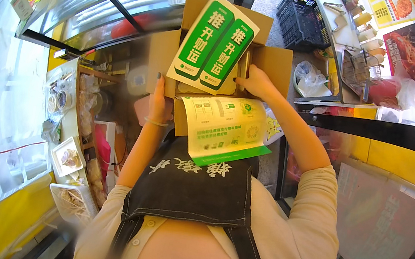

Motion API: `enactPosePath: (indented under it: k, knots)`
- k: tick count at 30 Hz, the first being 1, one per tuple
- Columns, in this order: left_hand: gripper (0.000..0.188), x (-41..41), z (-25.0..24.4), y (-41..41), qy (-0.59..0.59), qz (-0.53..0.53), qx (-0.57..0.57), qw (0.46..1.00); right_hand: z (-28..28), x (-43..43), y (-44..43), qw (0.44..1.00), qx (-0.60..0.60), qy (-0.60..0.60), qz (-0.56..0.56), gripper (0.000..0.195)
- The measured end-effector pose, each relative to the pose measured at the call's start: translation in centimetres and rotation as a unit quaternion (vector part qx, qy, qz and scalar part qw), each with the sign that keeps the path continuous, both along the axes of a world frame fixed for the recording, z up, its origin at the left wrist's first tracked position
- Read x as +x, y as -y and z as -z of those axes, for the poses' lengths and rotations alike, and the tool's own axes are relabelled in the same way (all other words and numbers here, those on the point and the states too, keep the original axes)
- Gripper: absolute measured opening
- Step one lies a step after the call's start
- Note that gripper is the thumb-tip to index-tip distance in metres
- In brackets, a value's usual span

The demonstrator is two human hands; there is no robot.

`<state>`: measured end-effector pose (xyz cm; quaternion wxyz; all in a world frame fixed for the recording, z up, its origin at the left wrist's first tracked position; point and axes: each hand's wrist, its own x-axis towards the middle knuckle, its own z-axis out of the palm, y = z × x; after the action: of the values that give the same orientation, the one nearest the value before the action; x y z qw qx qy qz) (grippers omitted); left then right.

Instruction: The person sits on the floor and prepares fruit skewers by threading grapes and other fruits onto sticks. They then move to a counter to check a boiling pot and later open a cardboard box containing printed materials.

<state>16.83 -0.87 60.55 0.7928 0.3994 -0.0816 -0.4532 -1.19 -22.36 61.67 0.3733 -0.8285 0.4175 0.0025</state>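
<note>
An opened cardboard box (278, 70) is before me, its flaps spread outward. Inside its upper part leans a green and white printed card (214, 44), tilted to the right. A printed leaflet (224, 128) with a green lower edge hangs over the near flap, above my black apron. My left hand (161, 100) is at the box's left flap, thumb up along it; most of its fingers are hidden behind. My right hand (256, 82) reaches over the right side, fingertips on something pale at the inner edge that I cannot identify.
At left, a narrow counter (69, 109) bears tape rolls (63, 100) and a white tray (68, 157). A glass display case (109, 6) stands at upper left. A black plastic crate (302, 23) sits at upper right, beside a table with sauce bottles (362, 20) and a wire rack (361, 68).
</note>
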Motion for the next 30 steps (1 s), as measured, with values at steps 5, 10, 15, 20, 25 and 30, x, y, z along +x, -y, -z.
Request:
enactPosePath:
  k: [5,10,15,20,25,30]
  knots:
    - [0.041,-0.1,-0.4,-0.2,-0.009,0.003,0.02,1.0,0.3,-0.3,-0.8,0.992,0.111,-0.023,0.054,0.036]
    - [0.041,-0.2,1.6,-0.2,-0.014,-0.024,-0.001,1.0,-0.8,-0.4,-1.4,0.997,0.047,0.013,0.063,0.034]
    - [0.04,-0.2,1.5,0.0,-0.028,-0.008,0.013,1.0,3.0,-0.4,-1.5,0.999,0.011,0.007,0.046,0.037]
    - [0.037,-0.5,2.9,-0.6,-0.012,-0.028,0.031,0.999,0.4,-0.2,-2.4,0.995,-0.096,-0.032,0.014,0.025]
    - [0.035,-1.3,2.7,0.1,0.035,-0.089,0.027,0.995,-1.9,-0.8,-3.7,0.976,-0.214,0.009,0.039,0.016]
    - [0.031,-1.6,2.8,0.2,0.136,-0.105,0.068,0.983,-2.9,-1.1,-4.2,0.951,-0.294,0.065,0.07,0.016]
